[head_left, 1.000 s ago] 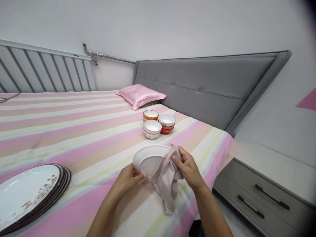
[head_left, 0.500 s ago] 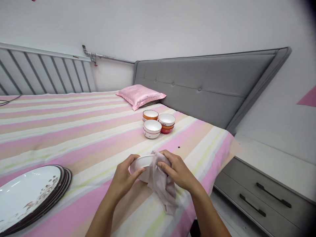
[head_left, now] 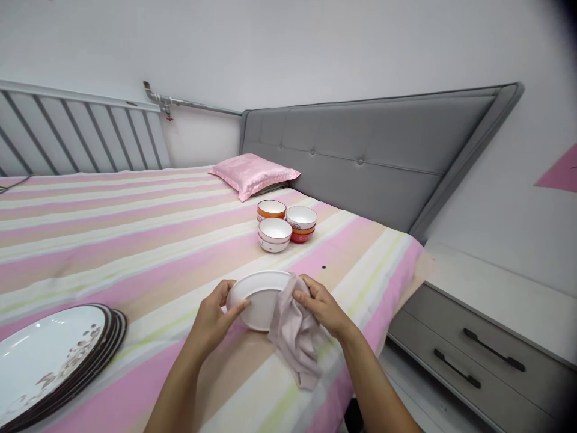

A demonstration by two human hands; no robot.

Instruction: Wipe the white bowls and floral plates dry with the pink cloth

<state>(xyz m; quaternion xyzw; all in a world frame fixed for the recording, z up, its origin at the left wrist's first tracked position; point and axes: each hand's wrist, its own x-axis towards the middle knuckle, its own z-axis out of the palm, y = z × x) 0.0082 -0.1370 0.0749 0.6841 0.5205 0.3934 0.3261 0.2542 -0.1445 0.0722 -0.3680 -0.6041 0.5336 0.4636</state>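
Observation:
A plain white plate (head_left: 259, 307) is held tilted above the striped bedspread. My left hand (head_left: 216, 316) grips its left edge, with the thumb lying over the near face. At the opposite edge, my right hand (head_left: 322, 307) is closed on a pale pinkish-grey cloth (head_left: 295, 343). The cloth covers the plate's right side and hangs down toward the bed; the fingers behind it are partly hidden. Beyond my hands stand small stacks of bowls, among them a white bowl (head_left: 274, 234) in front, another bowl (head_left: 302, 219) to the right and an orange-rimmed bowl (head_left: 271, 210) behind.
A stack of large white plates with dark edges (head_left: 49, 349) lies at the lower left on the bed (head_left: 148, 240). A pink pillow (head_left: 255, 173) rests near the grey headboard (head_left: 342, 144). To the right stands a nightstand (head_left: 487, 300) with black handles.
The plate has been tilted so more of its broad face shows toward me. Both hands still hold on, the left slightly farther left. The view has shifted a little.

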